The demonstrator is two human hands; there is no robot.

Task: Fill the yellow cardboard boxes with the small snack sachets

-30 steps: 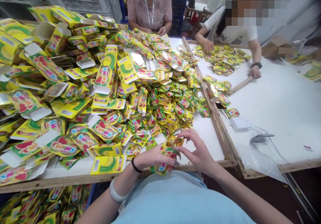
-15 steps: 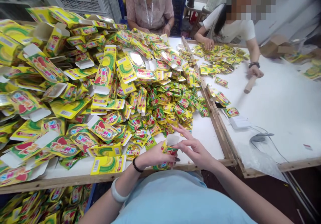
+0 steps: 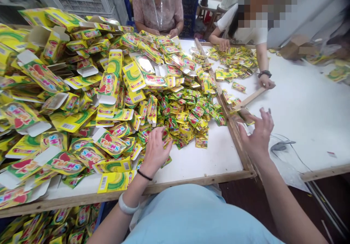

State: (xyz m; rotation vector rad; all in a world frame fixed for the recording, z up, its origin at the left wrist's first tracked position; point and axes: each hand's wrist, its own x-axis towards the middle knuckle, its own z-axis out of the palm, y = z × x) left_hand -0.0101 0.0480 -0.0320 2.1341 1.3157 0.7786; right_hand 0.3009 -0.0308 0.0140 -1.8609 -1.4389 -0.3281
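My left hand (image 3: 155, 148) reaches into the heap of small green-and-yellow sachets (image 3: 188, 112) on the white table (image 3: 207, 156), its fingers curled down onto a few of them. My right hand (image 3: 257, 131) hovers over the wooden rail (image 3: 237, 138) between the two tables, fingers spread and holding nothing. A small yellow packet (image 3: 241, 115) lies just beyond its fingertips. To the left, yellow carton boxes (image 3: 65, 90) with open white flaps are piled high.
Across the table, a person in a pink blouse (image 3: 158, 3) handles sachets. A person in a white shirt (image 3: 246, 32) holds a wooden stick (image 3: 250, 98) beside another sachet pile (image 3: 235, 59). A grey cable (image 3: 281, 145) lies on the right table. More packets (image 3: 41, 225) sit below the table.
Both hands held a small yellow box near the table's front edge. Now they have parted: the left moved up into the sachet heap, the right swung right over the rail, empty.
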